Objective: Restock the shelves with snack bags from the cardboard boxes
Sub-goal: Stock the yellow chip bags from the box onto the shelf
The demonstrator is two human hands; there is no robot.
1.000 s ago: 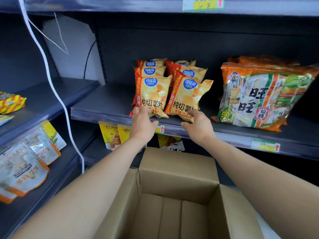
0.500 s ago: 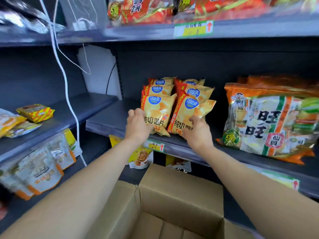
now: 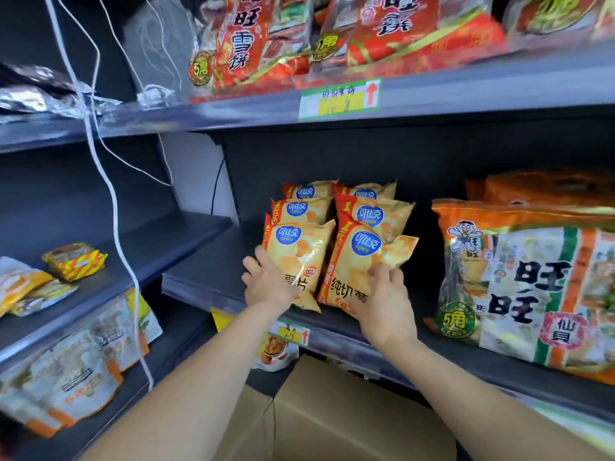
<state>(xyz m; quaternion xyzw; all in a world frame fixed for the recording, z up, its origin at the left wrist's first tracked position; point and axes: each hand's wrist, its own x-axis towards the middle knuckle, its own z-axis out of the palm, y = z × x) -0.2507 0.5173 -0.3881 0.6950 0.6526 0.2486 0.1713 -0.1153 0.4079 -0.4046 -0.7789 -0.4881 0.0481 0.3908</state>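
Two rows of yellow chip bags stand on the dark middle shelf (image 3: pixel 199 277). My left hand (image 3: pixel 269 284) presses against the lower part of the front left chip bag (image 3: pixel 299 251). My right hand (image 3: pixel 386 304) holds the lower right edge of the front right chip bag (image 3: pixel 356 264), which leans to the right. More chip bags (image 3: pixel 372 214) stand behind them. The cardboard box (image 3: pixel 349 414) sits below my arms, and only its flap and outer wall show.
A large orange and white rice cracker bag (image 3: pixel 532 287) fills the shelf to the right. Red snack bags (image 3: pixel 332 34) lie on the top shelf. White cables (image 3: pixel 109 194) hang at the left, beside side shelves with small packets (image 3: pixel 75 261) and pouches (image 3: pixel 76 371).
The view has tilted upward, bringing the top shelf into sight and hiding the box's inside. Both hands have slid higher up the front chip bags.
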